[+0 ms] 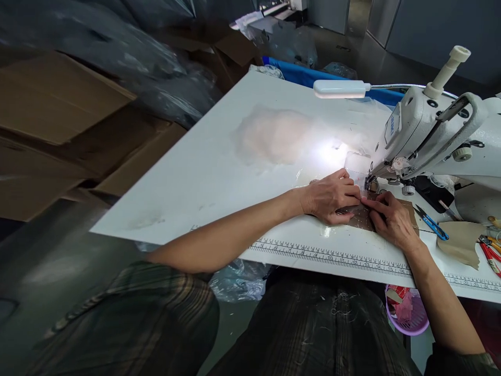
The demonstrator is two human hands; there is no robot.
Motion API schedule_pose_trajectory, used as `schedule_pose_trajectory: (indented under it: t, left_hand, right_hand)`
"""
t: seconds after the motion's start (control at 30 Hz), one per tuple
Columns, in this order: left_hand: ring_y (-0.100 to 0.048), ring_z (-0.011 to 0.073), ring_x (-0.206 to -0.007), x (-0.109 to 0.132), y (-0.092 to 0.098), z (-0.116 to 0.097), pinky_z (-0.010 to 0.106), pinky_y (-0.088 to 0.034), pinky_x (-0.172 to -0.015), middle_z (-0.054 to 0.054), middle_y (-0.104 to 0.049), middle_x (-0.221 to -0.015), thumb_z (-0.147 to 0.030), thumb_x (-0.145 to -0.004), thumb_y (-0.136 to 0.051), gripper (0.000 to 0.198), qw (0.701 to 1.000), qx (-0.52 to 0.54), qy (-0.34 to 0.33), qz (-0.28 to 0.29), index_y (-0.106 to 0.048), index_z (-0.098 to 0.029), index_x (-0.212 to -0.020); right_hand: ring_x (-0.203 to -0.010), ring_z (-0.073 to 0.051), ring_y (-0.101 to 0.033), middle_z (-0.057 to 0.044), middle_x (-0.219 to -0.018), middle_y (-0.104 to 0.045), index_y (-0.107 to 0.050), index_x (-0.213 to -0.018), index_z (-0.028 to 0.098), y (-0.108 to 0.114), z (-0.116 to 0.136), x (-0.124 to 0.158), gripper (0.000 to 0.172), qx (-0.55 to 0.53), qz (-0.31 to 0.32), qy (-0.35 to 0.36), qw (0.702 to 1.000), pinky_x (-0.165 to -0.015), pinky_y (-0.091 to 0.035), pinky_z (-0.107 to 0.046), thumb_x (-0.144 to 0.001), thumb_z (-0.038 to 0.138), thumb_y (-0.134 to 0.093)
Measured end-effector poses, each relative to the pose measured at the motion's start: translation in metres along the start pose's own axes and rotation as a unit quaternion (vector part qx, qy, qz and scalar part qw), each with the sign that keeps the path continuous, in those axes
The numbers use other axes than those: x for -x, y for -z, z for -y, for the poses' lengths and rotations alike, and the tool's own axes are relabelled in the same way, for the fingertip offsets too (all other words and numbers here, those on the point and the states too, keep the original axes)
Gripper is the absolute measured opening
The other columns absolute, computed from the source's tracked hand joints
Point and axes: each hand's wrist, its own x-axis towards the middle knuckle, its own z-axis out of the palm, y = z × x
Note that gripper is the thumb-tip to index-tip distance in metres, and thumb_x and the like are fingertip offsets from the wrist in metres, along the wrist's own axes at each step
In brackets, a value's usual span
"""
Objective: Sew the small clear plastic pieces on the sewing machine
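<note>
My left hand (332,197) lies flat on a clear plastic piece (354,166) on the white sewing table (203,172), fingers stretched toward the needle of the white sewing machine (434,130). My right hand (391,219) rests beside it, fingers pressed down on a brown, shiny sheet (362,218) just in front of the presser foot (370,184). Both hands hold the material flat against the table. The machine's lamp (338,89) lights the spot brightly.
Blue-handled snips (432,223), a beige paper piece (464,240) and red-handled tools (491,253) lie right of my hands. A ruler (332,257) is printed along the table's front edge. Cardboard boxes (58,120) and plastic bags stand left; a purple basket (407,316) hangs below.
</note>
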Motion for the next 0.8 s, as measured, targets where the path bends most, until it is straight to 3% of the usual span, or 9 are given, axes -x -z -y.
schedule_pose_trajectory:
  t: [0.23,0.4,0.63,0.8]
  left_hand:
    - [-0.058,0.0241,-0.092,-0.0004,0.0002,0.0002,0.044,-0.034,-0.094,0.009,-0.069,-0.101,-0.036,-0.087,-0.05,0.026,0.999,-0.028,-0.029,-0.002,-0.069,-0.019,-0.091]
    - [-0.058,0.0237,-0.09,0.0004,0.0017,-0.0004,0.041,-0.037,-0.089,0.009,-0.069,-0.106,-0.037,-0.087,-0.051,0.027,0.999,-0.01,-0.012,0.031,-0.069,-0.02,-0.098]
    - [-0.06,0.0217,-0.091,0.0012,0.0031,-0.0001,0.04,-0.038,-0.087,0.008,-0.07,-0.11,-0.036,-0.087,-0.05,0.027,0.998,0.059,0.009,-0.004,-0.068,-0.02,-0.1]
    - [-0.06,0.0213,-0.087,-0.0005,0.004,-0.0005,0.04,-0.037,-0.086,0.007,-0.07,-0.11,-0.034,-0.088,-0.049,0.026,0.999,0.048,0.009,0.005,-0.069,-0.021,-0.096]
  right_hand:
    - [-0.078,-0.016,-0.06,-0.007,-0.095,-0.062,-0.075,-0.114,0.027,0.0,0.0018,0.0001,0.037,0.004,-0.008,0.002,1.0,-0.066,-0.051,-0.029,-0.091,0.022,-0.046]
    - [-0.078,-0.016,-0.06,-0.006,-0.095,-0.062,-0.074,-0.113,0.028,-0.0022,0.0007,0.0004,0.037,-0.001,-0.012,-0.009,1.0,-0.068,-0.052,-0.029,-0.091,0.022,-0.046]
    - [-0.08,-0.017,-0.061,-0.007,-0.096,-0.062,-0.073,-0.116,0.027,-0.001,-0.0001,0.0004,0.037,-0.011,-0.003,-0.002,1.0,-0.07,-0.053,-0.03,-0.091,0.022,-0.047]
    - [-0.08,-0.018,-0.06,-0.008,-0.098,-0.062,-0.073,-0.117,0.025,-0.0008,0.0013,0.0004,0.036,0.004,0.0,-0.001,1.0,-0.068,-0.053,-0.031,-0.092,0.023,-0.047]
